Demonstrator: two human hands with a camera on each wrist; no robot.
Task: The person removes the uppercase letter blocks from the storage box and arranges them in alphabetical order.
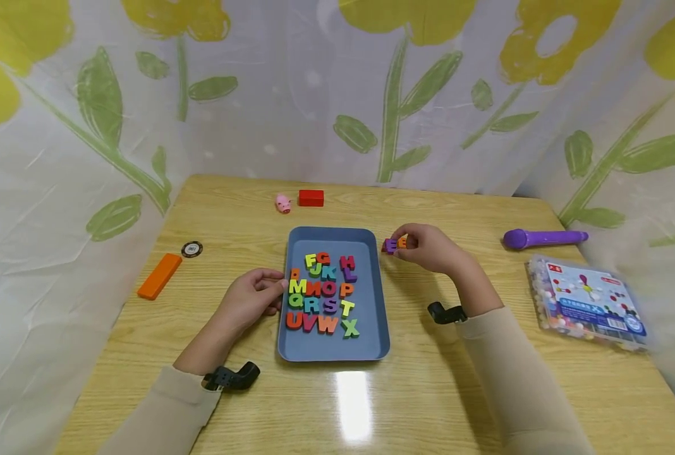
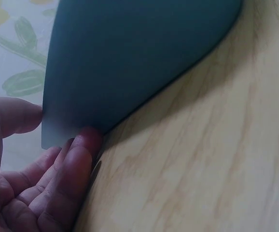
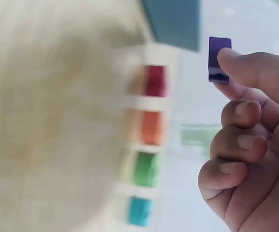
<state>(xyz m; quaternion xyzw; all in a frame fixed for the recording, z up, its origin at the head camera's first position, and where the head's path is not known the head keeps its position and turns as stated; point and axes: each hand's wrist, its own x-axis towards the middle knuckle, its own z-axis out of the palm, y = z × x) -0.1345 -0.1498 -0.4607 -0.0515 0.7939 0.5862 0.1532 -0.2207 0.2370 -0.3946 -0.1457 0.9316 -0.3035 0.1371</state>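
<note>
A blue-grey tray (image 1: 374, 335) lies in the middle of the table, holding several rows of colourful toy letters (image 1: 328, 289). My left hand (image 1: 253, 296) grips the tray's left wall, thumb at the rim and curled fingers against the outside in the left wrist view. Just right of the tray, my right hand (image 1: 431, 248) pinches a purple letter E (image 1: 391, 246) between thumb and index finger. In the right wrist view this purple letter (image 3: 220, 44) shows edge-on, close to the tray's corner (image 3: 175, 24). The other fingers curl loosely toward the palm.
A blurred row of letters, red (image 3: 155, 81), orange (image 3: 151, 127), green (image 3: 146, 169) and teal (image 3: 139, 210), stands beside my right hand. Behind the tray are a pink pig (image 1: 283, 203) and red block (image 1: 311, 198). An orange block (image 1: 160, 276), purple microphone (image 1: 545, 239) and boxed kit (image 1: 588, 300) flank it.
</note>
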